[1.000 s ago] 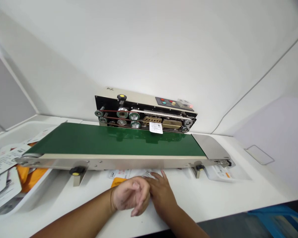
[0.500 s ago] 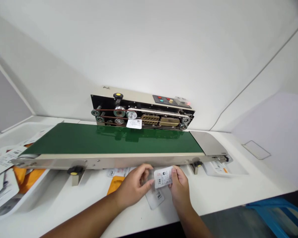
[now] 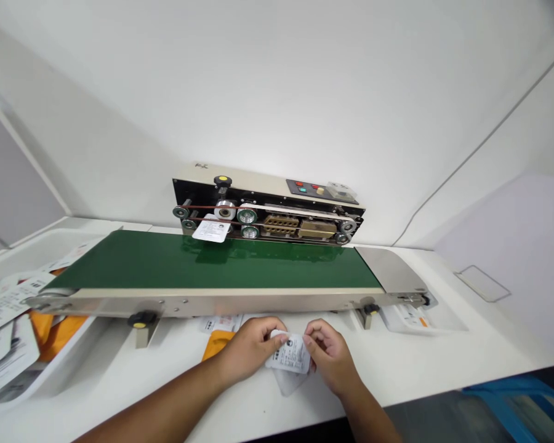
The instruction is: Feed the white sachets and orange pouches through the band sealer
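Observation:
Between both hands is a small white printed pouch [image 3: 293, 355], held up in front of the conveyor. My left hand [image 3: 245, 352] pinches its left edge between thumb and fingers. The fingers of my right hand [image 3: 330, 358] are closed at its upper right edge. Below it, partly covered, a second pouch [image 3: 290, 383] lies on the white table. Another white pouch [image 3: 211, 230] is caught by its upper edge in the belts of the band sealing machine [image 3: 258, 186], above the green conveyor belt [image 3: 212, 264].
A white bin [image 3: 60, 372] with orange and white packets stands at left. Beneath the conveyor's front rail lie an orange packet [image 3: 218, 343] and a printed packet [image 3: 220, 323]. A clear tray [image 3: 425, 320] sits at right. A blue stool [image 3: 512, 400] is at lower right.
The pouch in the machine has travelled left along the rollers. The pouch in my hands has shifted left and down, and my left hand now grips its left edge.

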{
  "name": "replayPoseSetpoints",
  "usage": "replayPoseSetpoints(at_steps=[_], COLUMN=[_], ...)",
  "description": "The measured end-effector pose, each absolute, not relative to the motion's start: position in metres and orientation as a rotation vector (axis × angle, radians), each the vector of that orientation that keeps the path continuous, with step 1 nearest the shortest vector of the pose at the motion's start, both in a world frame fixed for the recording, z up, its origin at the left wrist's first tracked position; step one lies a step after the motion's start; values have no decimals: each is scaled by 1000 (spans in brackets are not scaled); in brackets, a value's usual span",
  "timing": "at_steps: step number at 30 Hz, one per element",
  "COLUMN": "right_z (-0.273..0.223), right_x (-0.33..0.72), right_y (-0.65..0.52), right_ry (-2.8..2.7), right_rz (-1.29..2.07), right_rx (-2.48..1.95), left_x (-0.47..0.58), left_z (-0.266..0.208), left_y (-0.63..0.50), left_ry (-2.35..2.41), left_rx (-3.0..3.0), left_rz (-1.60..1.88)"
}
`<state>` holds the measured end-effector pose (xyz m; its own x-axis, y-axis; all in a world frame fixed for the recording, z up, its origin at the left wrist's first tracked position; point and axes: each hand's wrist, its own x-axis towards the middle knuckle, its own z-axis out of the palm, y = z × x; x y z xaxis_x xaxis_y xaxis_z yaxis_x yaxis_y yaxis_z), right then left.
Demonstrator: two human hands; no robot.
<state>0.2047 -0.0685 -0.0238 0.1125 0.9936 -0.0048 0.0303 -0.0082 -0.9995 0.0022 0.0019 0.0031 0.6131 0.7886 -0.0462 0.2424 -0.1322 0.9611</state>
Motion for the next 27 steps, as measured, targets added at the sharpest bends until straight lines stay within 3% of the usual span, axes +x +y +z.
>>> replayPoseSetpoints(at_steps=[16, 27], right_z=[-40, 40], right_x=[224, 265], right_y=[-71, -67], right_ry=[-1118, -1557], right_rz=[1209, 1622], right_rx=[-1279, -1323], left_x=[3, 5], left_z=[-2, -3], left_y=[3, -1], left_ry=[783, 632], left_rx=[1506, 1475], left_rz=[731, 663])
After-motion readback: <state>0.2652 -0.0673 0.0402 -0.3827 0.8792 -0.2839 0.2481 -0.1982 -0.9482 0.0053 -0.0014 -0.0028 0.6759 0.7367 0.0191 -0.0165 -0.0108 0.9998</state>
